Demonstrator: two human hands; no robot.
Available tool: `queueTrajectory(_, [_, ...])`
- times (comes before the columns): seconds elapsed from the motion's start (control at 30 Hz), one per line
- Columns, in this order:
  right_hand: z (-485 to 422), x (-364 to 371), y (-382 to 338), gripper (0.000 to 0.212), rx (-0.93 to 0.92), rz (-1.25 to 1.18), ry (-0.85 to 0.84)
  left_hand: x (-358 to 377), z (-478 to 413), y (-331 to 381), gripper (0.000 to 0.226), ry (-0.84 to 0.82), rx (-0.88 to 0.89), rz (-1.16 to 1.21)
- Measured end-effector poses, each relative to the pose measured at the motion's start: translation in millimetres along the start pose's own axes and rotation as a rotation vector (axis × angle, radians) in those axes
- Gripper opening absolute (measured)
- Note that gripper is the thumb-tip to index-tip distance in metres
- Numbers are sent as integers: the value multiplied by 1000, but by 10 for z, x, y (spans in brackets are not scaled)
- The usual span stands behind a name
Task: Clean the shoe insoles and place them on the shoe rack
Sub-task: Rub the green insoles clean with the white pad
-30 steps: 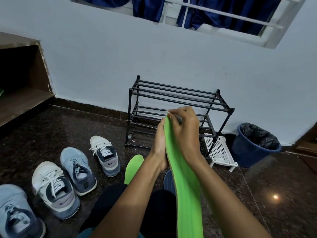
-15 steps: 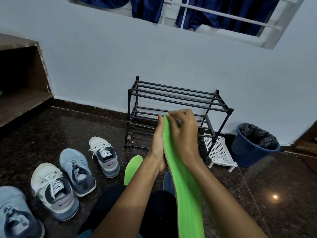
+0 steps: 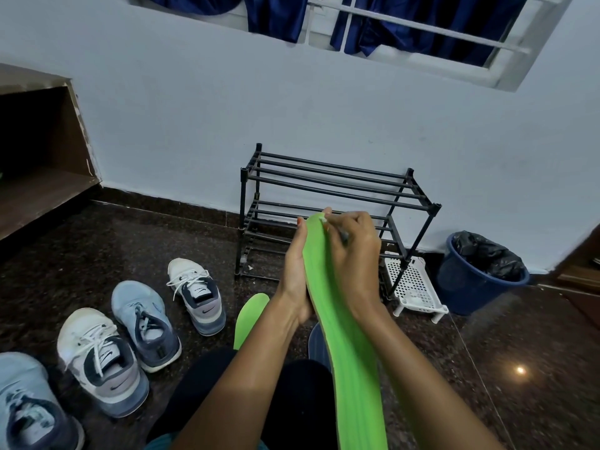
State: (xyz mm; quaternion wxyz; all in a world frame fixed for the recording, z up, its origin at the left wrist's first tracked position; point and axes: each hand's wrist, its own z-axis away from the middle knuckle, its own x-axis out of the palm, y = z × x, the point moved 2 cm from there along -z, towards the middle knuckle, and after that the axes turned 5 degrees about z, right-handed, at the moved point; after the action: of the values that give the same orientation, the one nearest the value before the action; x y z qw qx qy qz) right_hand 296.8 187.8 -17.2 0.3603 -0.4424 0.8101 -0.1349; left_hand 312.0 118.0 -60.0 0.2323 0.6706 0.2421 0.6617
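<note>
Left hand (image 3: 297, 271) wrapped around green insole (image 3: 344, 323) from behind, right hand (image 3: 354, 251) pinching small brush (image 3: 337, 230) at toe tip. Long axis lap-to-rack; shoe rack (image 3: 331, 196) straight ahead past toe, against wall. Second insole (image 3: 248, 316) on floor, left-hand side

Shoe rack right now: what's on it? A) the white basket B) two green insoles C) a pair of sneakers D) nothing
D: the black shoe rack shows only bare bars; one green insole is in the hands, a second green insole lies on the floor.

Green insole (image 3: 344, 319) upright before rack (image 3: 328, 186)
</note>
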Motion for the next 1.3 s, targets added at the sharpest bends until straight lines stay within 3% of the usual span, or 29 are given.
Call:
queueTrajectory(0.2, [243, 23, -19, 14, -46, -3, -109, -3, -22, 19, 58, 17, 19, 16])
queueTrajectory(0.43, [-36, -36, 38, 15, -12, 39, -6, 2, 10, -15, 56, 15, -22, -40])
queueTrajectory(0.63, [239, 23, 0, 15, -38, 34, -124, -7, -18, 16, 58, 55, 2, -10])
queueTrajectory(0.9, [-71, -39, 43, 12, -39, 73, -31, 20, 16, -9, 56, 16, -13, -33])
queueTrajectory(1.13, [212, 13, -3, 15, -34, 24, -133, 3, -6, 2, 60, 36, -24, 23])
queueTrajectory(1.3, [17, -46, 31, 13, -51, 68, -71, 32, 21, -16, 58, 27, -24, 1])
